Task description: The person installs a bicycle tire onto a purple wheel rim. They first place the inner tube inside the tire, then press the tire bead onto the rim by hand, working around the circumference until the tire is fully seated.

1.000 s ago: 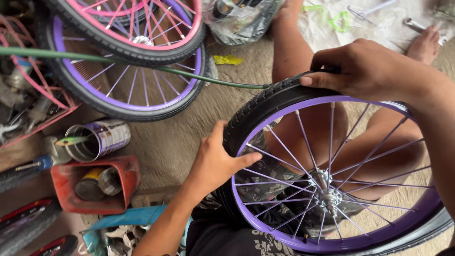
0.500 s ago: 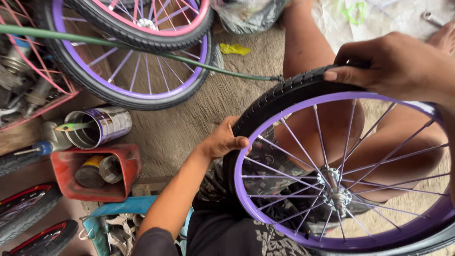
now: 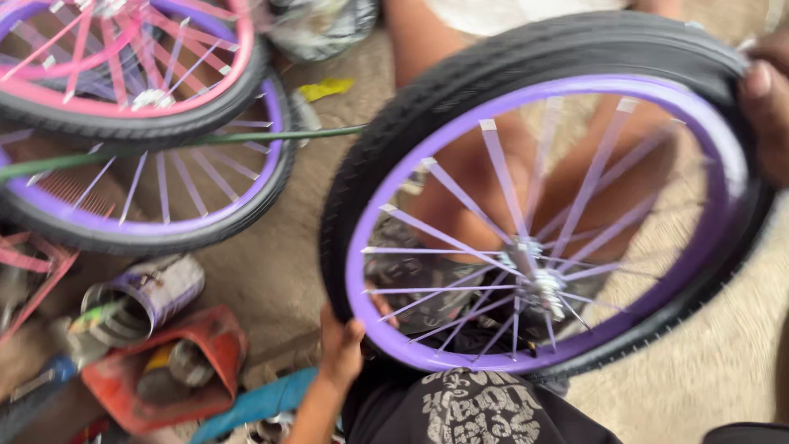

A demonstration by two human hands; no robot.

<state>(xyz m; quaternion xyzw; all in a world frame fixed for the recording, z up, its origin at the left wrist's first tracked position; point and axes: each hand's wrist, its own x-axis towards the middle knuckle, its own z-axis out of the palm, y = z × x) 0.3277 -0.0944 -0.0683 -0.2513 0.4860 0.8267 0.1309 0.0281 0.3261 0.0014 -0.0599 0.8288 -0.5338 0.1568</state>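
Purple-rimmed wheel (image 3: 542, 222) held upright over lap. Left hand (image 3: 341, 349) grips tyre at lower left edge; right hand (image 3: 764, 107) clasps tyre at upper right. Tin can (image 3: 144, 298) lies near, on the floor.

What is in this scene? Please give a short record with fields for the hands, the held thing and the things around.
held thing: bicycle wheel, purple rim, black tyre, held upright over the lap
left hand: left hand grips the lower left edge of the tyre
right hand: right hand grips the upper right edge of the tyre
floor left: purple-rimmed wheel with pink-rimmed wheel partly over it
near left hand: open tin can lying on its side, red tray
sharpness: image blurred
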